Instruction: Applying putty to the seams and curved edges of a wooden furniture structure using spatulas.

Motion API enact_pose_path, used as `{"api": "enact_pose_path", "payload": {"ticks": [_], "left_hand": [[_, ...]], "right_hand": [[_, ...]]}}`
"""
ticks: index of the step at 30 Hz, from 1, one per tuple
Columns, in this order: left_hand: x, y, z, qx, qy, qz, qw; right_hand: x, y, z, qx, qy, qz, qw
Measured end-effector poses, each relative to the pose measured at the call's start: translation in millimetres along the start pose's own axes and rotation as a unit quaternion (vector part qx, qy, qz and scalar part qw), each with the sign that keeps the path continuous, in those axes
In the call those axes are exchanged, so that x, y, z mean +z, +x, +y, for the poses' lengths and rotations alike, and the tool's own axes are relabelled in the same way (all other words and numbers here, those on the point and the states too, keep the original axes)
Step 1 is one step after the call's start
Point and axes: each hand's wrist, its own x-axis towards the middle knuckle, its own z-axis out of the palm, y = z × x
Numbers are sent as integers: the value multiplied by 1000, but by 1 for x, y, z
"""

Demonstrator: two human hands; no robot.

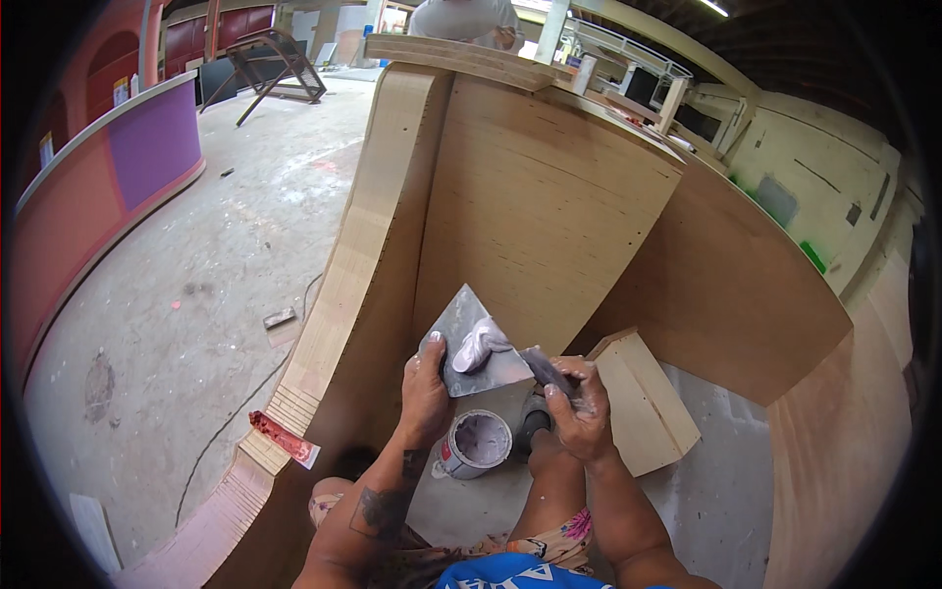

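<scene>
My left hand (424, 388) grips a flat, grey, square-cornered plate (459, 319) by its left edge, thumb on top. On the plate lies a lump of pale pinkish-grey putty (481, 346). My right hand (586, 417) is closed round a dark, smeared putty knife (547, 369), its end at the plate's right corner; whether they touch I cannot tell. Below both hands a round tub (453, 459) with similar putty inside stands on the floor between my legs. Both hands have putty smears on the fingers.
A curved plywood structure surrounds me, its tall panel (530, 196) ahead and slotted edge (343, 255) at left. A red-smeared strip (285, 439) rests on that edge. A wooden box piece (638, 402) lies right. Beyond are a cable, a purple-and-pink counter (152, 137) and a person (466, 22).
</scene>
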Motion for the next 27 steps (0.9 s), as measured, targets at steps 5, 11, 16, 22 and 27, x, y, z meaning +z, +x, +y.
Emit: {"api": "enact_pose_path", "payload": {"ticks": [5, 11, 16, 22, 27], "left_hand": [[1, -2, 8, -6, -36, 7, 999], [-39, 17, -14, 5, 101, 127, 987], [-30, 13, -1, 18, 157, 178, 971], [-56, 3, 13, 71, 146, 186, 969], [-53, -8, 28, 132, 234, 267, 926]], "right_hand": [[-14, 9, -1, 17, -241, -95, 966], [-31, -6, 40, 141, -207, -24, 968], [-20, -16, 60, 335, 6, 8, 942], [104, -30, 84, 215, -58, -252, 942], [217, -6, 116, 107, -48, -436, 892]]}}
